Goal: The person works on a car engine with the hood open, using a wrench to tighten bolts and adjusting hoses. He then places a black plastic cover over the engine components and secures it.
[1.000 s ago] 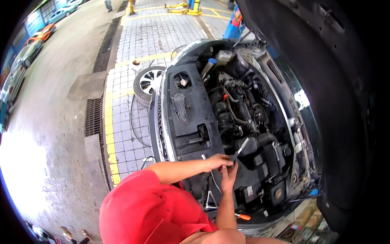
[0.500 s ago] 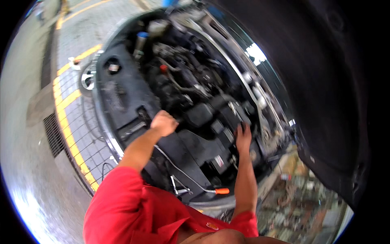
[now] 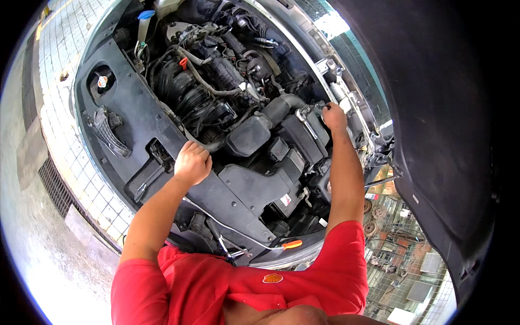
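My left hand point(image 3: 193, 161) is closed in a fist and rests at the inner edge of the black front cover point(image 3: 138, 111) of a car's engine bay. My right hand point(image 3: 334, 116) reaches to the rear of the bay, with fingers closed around something too hidden to make out. Beside it, a shiny ratchet-like metal tool point(image 3: 307, 123) lies on the black box point(image 3: 298, 140). A ribbed black air hose point(image 3: 275, 111) runs between my hands. Near my body lie a long bent rod with an orange handle point(image 3: 292, 245) and some metal hand tools point(image 3: 225, 244).
The raised black hood point(image 3: 428, 108) stands along the right. A loose black plastic part point(image 3: 110, 131) lies on the front cover. A blue-capped filler neck point(image 3: 144, 24) rises at the far left of the bay. Shelving with parts point(image 3: 401, 254) shows at lower right.
My view has shifted and become sharper. My right hand has moved farther toward the rear of the bay, past the metal tool. My left hand stays closed near the front cover's edge.
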Tool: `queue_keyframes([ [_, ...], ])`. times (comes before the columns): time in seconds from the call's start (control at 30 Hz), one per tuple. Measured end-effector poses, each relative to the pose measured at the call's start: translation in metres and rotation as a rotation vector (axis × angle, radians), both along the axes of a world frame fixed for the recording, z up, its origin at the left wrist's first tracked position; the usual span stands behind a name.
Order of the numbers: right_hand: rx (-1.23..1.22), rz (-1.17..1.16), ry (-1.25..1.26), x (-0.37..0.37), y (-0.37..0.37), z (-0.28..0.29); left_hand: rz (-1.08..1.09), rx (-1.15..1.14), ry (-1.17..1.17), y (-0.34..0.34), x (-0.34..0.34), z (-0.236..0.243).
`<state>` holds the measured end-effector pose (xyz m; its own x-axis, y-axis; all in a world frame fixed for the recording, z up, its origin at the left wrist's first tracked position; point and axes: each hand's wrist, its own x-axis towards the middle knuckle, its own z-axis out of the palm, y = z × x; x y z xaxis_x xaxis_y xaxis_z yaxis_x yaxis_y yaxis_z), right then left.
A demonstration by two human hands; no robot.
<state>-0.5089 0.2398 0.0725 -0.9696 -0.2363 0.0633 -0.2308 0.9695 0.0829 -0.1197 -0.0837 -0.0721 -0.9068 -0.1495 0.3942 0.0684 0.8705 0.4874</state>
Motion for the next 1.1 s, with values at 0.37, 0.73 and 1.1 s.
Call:
queue_keyframes([
  [0.37,0.335,0.154,-0.042,-0.003,-0.029,0.002,0.007,0.017,0.04,0.0,-0.003,-0.003],
  [0.73,0.642,0.484,0.125,0.025,-0.015,-0.042,0.025,-0.001,0.003,-0.001,0.0,-0.003],
  [1.1,0.534,0.307,0.112,0.022,-0.01,-0.039,0.017,0.053,0.027,0.0,-0.001,-0.008],
])
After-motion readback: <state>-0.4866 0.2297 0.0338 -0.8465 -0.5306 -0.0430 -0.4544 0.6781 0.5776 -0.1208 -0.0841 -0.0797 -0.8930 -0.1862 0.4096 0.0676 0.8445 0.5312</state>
